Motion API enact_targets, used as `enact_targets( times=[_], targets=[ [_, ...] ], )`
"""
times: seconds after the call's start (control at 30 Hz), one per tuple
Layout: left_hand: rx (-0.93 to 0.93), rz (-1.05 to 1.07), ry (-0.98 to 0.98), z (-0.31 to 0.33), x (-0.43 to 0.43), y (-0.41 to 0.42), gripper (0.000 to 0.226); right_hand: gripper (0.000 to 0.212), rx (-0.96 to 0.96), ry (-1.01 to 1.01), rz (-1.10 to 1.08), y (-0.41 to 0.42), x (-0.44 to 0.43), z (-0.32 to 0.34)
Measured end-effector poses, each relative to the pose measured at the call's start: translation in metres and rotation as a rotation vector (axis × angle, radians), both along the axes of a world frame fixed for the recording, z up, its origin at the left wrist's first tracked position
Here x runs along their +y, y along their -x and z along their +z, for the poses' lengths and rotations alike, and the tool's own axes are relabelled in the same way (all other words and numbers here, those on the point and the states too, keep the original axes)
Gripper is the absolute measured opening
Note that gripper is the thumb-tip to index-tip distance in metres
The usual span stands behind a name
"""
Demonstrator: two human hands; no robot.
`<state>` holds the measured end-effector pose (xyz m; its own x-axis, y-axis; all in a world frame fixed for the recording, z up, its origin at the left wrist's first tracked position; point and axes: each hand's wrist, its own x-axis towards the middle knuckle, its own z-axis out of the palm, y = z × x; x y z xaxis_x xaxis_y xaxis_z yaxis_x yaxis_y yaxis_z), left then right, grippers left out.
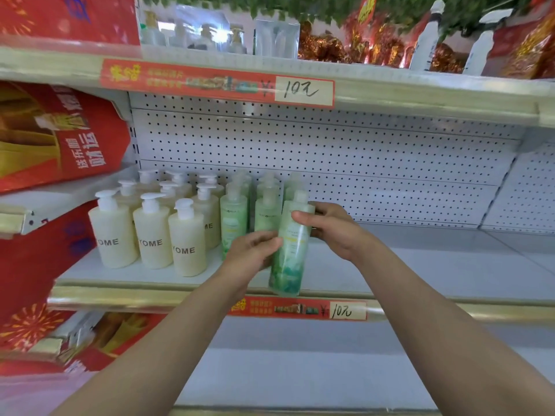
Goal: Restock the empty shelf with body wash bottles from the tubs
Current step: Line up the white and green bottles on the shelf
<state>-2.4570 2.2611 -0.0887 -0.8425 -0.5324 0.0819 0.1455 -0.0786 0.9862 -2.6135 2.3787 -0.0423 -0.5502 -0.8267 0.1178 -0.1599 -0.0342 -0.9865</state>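
Observation:
A green body wash bottle [289,253] stands upright at the front edge of the white shelf [405,265]. My left hand [252,253] grips its lower left side. My right hand [327,226] holds its upper part, thumb across the front. Behind it stand several more green bottles [234,217] in rows. Left of those stand several cream pump bottles [151,232] marked "YOME". The tubs are out of view.
The shelf's right part is bare in front of the white pegboard back [330,151]. Red gift bags [54,133] crowd the left side. A red price strip [300,309] marks the shelf edge. The upper shelf [420,94] carries clear bottles and red packages.

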Motion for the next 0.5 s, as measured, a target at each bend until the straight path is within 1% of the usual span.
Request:
enact_targets(
  times=[0.1, 0.17, 0.23, 0.27, 0.33, 0.4, 0.5],
  targets=[
    [0.047, 0.387, 0.113, 0.001, -0.011, 0.004, 0.016, 0.028, 0.045, 0.009, -0.059, 0.008, 0.000, 0.006],
    [0.097, 0.599, 0.185, 0.003, -0.021, 0.007, 0.022, 0.033, 0.048, 0.017, -0.099, 0.017, -0.003, 0.008],
    [0.088, 0.712, 0.296, 0.002, -0.033, 0.012, 0.032, 0.043, 0.054, 0.022, -0.133, 0.026, -0.007, 0.006],
    [0.067, 0.735, 0.362, 0.001, -0.038, 0.014, 0.035, 0.045, 0.060, 0.022, -0.148, 0.029, -0.010, 0.004],
    [0.026, 0.720, 0.478, -0.002, -0.047, 0.018, 0.039, 0.043, 0.074, 0.025, -0.169, 0.034, -0.014, -0.001],
    [-0.004, 0.680, 0.565, -0.005, -0.051, 0.019, 0.041, 0.040, 0.086, 0.026, -0.173, 0.035, -0.018, -0.005],
    [-0.034, 0.629, 0.649, -0.006, -0.055, 0.020, 0.047, 0.043, 0.098, 0.007, -0.182, 0.037, -0.023, -0.013]
  ],
)
